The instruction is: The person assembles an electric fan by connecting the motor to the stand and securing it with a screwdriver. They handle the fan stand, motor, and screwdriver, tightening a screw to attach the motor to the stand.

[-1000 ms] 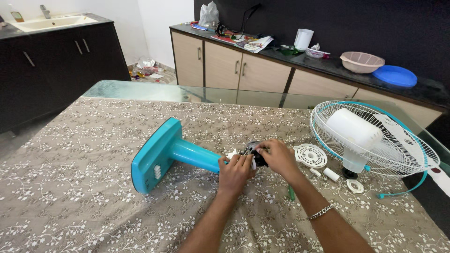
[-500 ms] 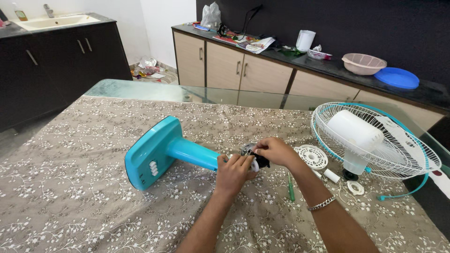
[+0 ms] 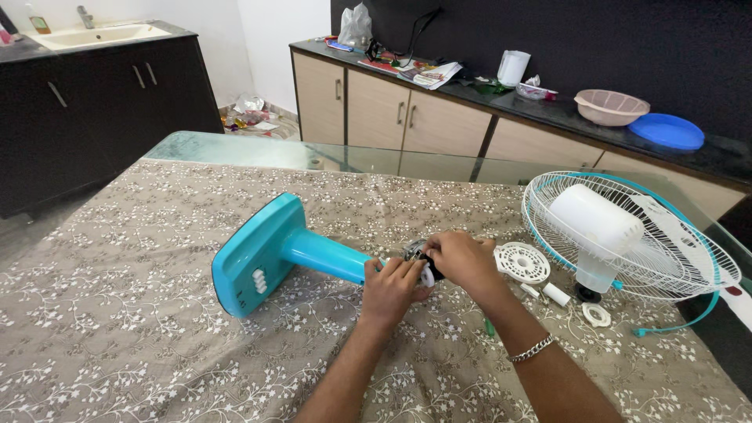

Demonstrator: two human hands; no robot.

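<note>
Hands meet at the top end of a turquoise fan stand point(image 3: 282, 254) that lies on its side on the counter point(image 3: 117, 313), which is covered by a grey-brown floral cloth. Stand's long axis runs from the flat base at the left, tilted up on its edge, along the neck to the right, ending at a small dark motor part point(image 3: 419, 258) just in front of both hands.

Left hand point(image 3: 392, 288): fingers closed around the end of the neck, where it meets the motor part; a white bit shows at the fingertips. Right hand point(image 3: 462, 260): fingers curled over the motor part from the right side, covering most of it; cannot tell how firm the hold is. Both hands are on the part; the right one is more on top of it, the left more on the neck. A metal bracelet point(image 3: 531, 349) sits on the right wrist.

To the right, apart from the hands: a round white slotted disc point(image 3: 521, 261), a small white cylinder point(image 3: 556, 294), a white ring point(image 3: 596, 314), then a white wire fan guard point(image 3: 627, 235) with a white motor cover point(image 3: 595, 219) resting in it. A green tool point(image 3: 489, 327) lies partly under the right forearm.

Containers on the far cabinet top: a pink basin point(image 3: 611, 106), contents hidden, beside a blue lid point(image 3: 666, 131); a white jug point(image 3: 514, 67); a plastic bag point(image 3: 354, 27).
</note>
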